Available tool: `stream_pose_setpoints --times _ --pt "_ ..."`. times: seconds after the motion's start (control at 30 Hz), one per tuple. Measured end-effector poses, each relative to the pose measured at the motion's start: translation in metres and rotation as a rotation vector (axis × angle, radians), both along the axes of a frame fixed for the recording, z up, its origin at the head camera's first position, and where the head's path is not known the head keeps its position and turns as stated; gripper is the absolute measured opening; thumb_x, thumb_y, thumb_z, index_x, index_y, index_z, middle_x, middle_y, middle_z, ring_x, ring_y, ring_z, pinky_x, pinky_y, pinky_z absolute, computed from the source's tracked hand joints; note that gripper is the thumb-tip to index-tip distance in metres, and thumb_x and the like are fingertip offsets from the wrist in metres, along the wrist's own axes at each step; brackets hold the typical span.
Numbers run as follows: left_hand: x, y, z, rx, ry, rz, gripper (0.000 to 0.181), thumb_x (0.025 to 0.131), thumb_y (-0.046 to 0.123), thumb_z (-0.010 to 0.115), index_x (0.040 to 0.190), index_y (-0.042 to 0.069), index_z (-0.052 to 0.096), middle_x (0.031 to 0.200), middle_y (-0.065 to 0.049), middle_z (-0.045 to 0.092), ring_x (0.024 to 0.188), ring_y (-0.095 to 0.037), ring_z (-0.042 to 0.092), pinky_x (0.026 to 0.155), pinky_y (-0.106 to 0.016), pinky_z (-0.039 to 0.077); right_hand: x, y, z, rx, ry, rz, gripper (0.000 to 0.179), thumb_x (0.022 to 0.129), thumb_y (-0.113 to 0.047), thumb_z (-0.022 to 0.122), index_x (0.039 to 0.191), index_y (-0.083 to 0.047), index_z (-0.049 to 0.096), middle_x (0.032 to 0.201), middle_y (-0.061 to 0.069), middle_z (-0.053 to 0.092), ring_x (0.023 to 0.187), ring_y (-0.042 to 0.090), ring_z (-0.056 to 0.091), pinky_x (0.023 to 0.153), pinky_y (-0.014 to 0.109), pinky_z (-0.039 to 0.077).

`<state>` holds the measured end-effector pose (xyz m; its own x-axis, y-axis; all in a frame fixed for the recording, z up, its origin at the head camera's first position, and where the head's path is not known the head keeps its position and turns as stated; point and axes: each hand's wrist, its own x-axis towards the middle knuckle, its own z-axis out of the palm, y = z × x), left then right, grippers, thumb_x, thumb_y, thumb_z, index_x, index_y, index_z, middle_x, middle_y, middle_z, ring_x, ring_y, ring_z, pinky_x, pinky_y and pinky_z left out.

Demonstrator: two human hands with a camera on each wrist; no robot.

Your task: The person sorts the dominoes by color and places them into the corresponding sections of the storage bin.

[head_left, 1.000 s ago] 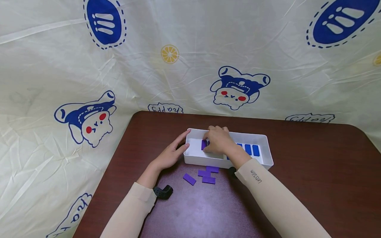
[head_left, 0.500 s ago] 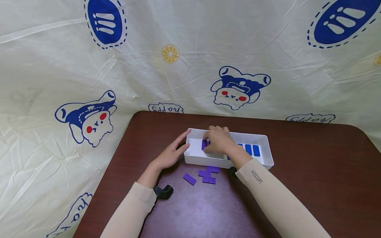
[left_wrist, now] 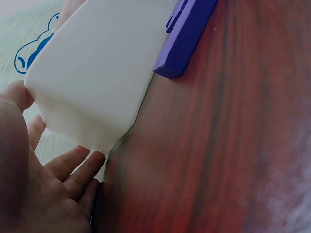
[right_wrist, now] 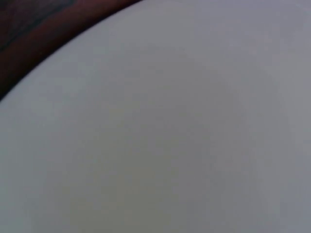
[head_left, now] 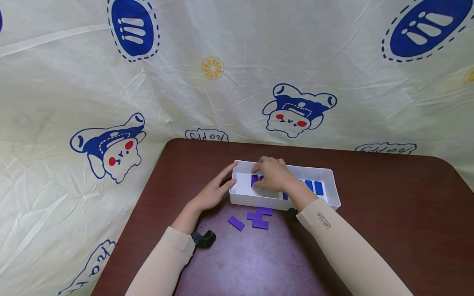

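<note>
My left hand [head_left: 209, 193] rests against the left end of a long white box [head_left: 255, 200], its thumb and fingers spread. In the left wrist view its fingertips touch the outer wall of the box [left_wrist: 97, 63]. My right hand [head_left: 273, 174] reaches inside, thumb and forefinger about the ends of a purple domino-shaped block [head_left: 254, 181]. Another purple block [head_left: 261, 178] shows beside it, partly under the hand. Blue blocks [head_left: 319, 188] stand in a row at the right end of the box. The right wrist view holds only a blurred pale surface.
Several loose purple blocks [head_left: 260, 225] lie on the brown table [head_left: 389, 213] in front of the box, some touching each other. One more purple block [head_left: 236, 223] lies apart to their left. A printed white sheet [head_left: 237, 102] hangs behind the table.
My right wrist and sleeve have shifted slightly to the right, and a little more of the second purple block shows. The left hand, box and loose blocks stay as they were.
</note>
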<state>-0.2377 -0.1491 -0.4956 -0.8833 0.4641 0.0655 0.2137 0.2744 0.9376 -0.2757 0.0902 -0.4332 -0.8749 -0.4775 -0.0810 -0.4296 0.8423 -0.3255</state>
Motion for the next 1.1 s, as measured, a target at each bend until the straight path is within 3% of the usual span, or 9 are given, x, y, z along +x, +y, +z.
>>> stream_pose_setpoints --times 0.5,0.8,1.1 --pt "0.0 0.001 0.001 0.006 0.006 -0.002 0.058 0.111 0.031 0.048 0.165 0.038 0.024 0.168 -0.007 0.034 0.154 -0.031 0.035 0.123 -0.057 0.031 0.01 0.01 0.018 -0.071 0.059 0.071 0.045 0.085 -0.028 0.086 0.126 -0.011 0.076 0.14 0.014 0.062 0.134 0.036 0.053 0.116 0.064 0.034" --pt "0.0 0.0 -0.002 0.002 0.006 0.005 0.059 0.112 0.031 0.048 0.165 0.037 0.024 0.168 -0.006 0.034 0.154 -0.029 0.036 0.122 -0.055 0.033 0.026 0.013 0.034 -0.083 0.107 0.099 0.047 0.087 -0.028 0.085 0.129 -0.011 0.074 0.141 0.012 0.061 0.135 0.035 0.053 0.115 0.063 0.038" --pt "0.0 0.001 -0.001 0.015 0.012 -0.008 0.059 0.112 0.029 0.048 0.166 0.035 0.023 0.166 -0.007 0.037 0.151 -0.03 0.039 0.12 -0.055 0.036 0.051 0.014 0.047 -0.076 0.114 0.164 0.047 0.087 -0.029 0.085 0.13 -0.014 0.073 0.137 0.009 0.063 0.129 0.033 0.06 0.108 0.056 0.051"
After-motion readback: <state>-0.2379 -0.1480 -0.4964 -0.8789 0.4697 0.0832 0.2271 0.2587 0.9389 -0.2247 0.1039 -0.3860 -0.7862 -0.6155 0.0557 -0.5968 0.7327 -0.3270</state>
